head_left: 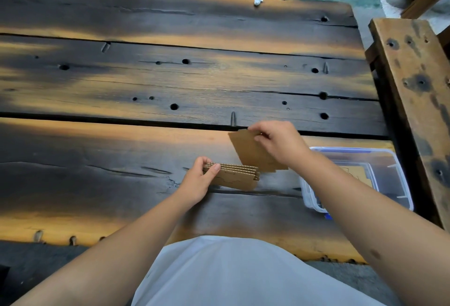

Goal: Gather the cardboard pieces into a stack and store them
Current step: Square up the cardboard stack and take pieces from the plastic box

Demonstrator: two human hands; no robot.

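Cardboard stack [231, 176] stands on edge on the tabletop [121, 159], left hand [198, 181] in a closed grip on it; right hand [277, 143] pinches one cardboard piece [250, 152], which should meet the stack's edges squarely.

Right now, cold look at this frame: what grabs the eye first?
The two hands at centre: the left hand pinches a stack of cardboard pieces on edge, while the right hand holds a single cardboard piece just above and behind it. Next, the clear plastic container at the right, partly behind the right forearm, with cardboard inside. All sit on a dark, scorched-looking plank table.
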